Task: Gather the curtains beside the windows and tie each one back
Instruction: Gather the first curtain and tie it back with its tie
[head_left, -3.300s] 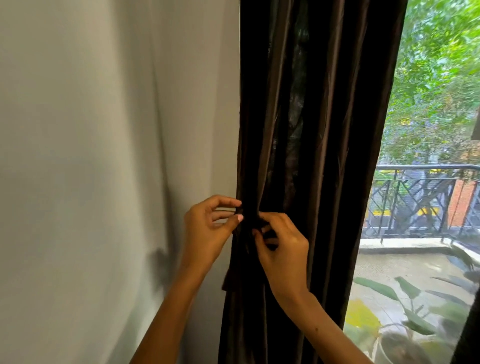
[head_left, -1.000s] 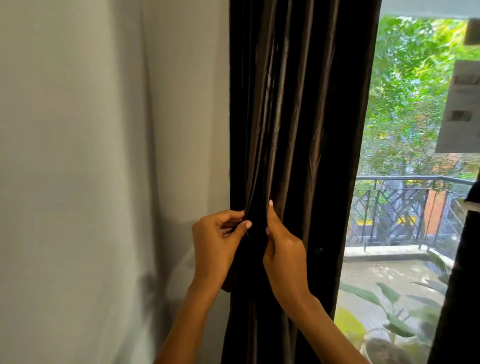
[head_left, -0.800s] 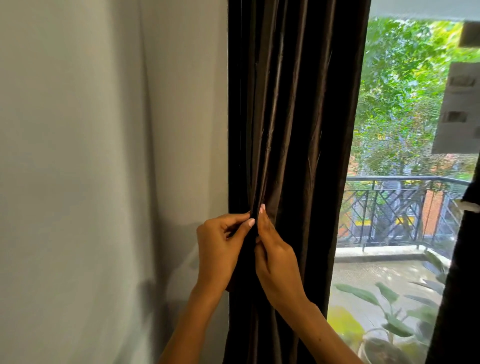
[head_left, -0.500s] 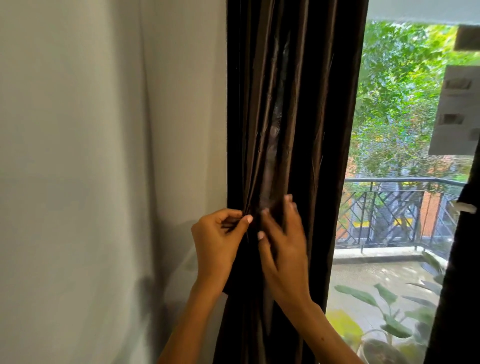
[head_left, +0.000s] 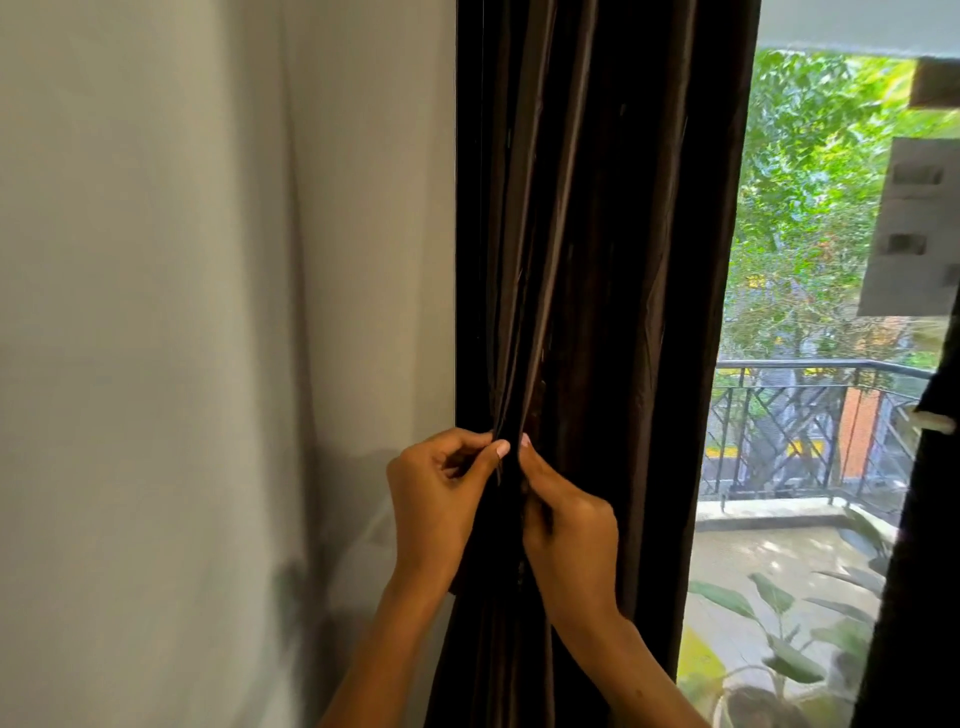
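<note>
Between wall and window, the dark brown pleated fabric curtain (head_left: 597, 312) hangs gathered; left hand (head_left: 441, 499) and right hand (head_left: 566, 525) pinch its folds side by side, nearly touching. Best to bunch pleats tight before tying; no tie-back is discernible

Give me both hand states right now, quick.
Left hand: closed, pinching a fold of the dark curtain.
Right hand: closed, fingers curled round the curtain folds beside it.
</note>
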